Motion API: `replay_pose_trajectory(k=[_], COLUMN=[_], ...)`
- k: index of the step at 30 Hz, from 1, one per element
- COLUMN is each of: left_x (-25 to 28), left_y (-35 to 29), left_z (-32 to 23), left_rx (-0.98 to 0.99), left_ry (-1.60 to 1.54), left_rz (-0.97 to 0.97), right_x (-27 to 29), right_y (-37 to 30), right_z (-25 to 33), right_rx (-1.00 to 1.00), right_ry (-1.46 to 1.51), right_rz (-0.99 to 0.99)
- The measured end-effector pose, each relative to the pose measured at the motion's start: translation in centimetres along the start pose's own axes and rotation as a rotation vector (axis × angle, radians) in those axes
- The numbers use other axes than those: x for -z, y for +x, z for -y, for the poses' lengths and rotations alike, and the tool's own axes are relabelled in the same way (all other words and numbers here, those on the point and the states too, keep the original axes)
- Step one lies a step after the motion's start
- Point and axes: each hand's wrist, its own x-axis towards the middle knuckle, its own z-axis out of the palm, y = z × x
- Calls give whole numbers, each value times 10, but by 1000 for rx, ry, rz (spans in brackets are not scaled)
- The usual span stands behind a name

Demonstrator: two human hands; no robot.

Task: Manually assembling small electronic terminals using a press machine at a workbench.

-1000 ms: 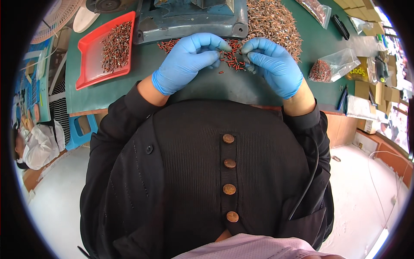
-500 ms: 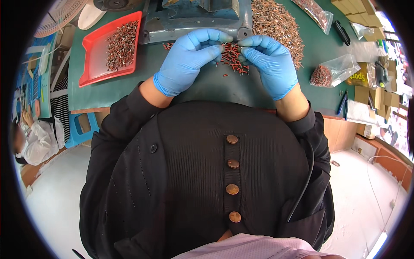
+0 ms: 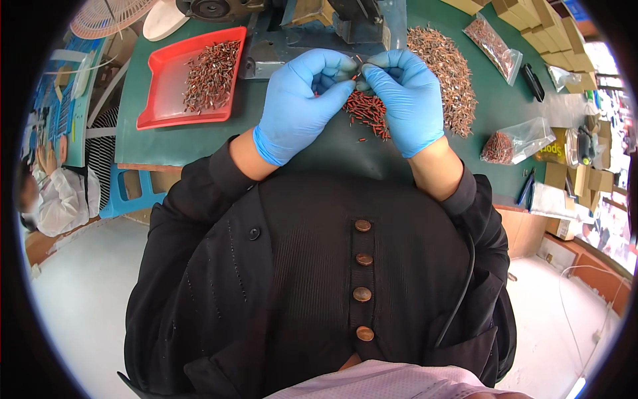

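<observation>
Both my hands wear blue gloves and meet in front of the machine base. My left hand (image 3: 296, 106) is closed in a pinch, with a small reddish pin-like part (image 3: 354, 77) at its fingertips. My right hand (image 3: 409, 100) pinches too, its thumb and forefinger close to the left fingertips. A thin coppery piece (image 3: 359, 59) shows at the right fingertips; its exact shape is too small to tell. Below the fingers lies a pile of small red cylindrical parts (image 3: 367, 112), partly hidden by my right hand. Beyond my right hand spreads a larger heap of coppery parts (image 3: 442, 73).
A red tray (image 3: 151, 110) with small metal-and-red parts stands at left. The dark machine (image 3: 266, 53) is ahead. On the right lie plastic bags of parts (image 3: 498, 147), a black tool (image 3: 533, 82) and cardboard boxes (image 3: 561, 33). A person in white (image 3: 63, 199) sits far left.
The view has shifted, so the table things sit lower and further right. My fingertips have come closer together, and my right hand has moved in over the red pile with a thin piece now showing.
</observation>
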Motion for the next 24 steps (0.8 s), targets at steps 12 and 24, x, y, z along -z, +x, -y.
replay_pose_trajectory(k=[12,24], left_x=[6,8], left_y=[20,42], left_z=[-7,-12], left_rx=[38,101], left_ry=[-247,-236], left_rz=[-63,-154], right_x=[-17,-26], right_y=[24,49], right_z=[5,2], right_rx=[128,151], right_ry=[-110,64], right_rz=[-109,-190])
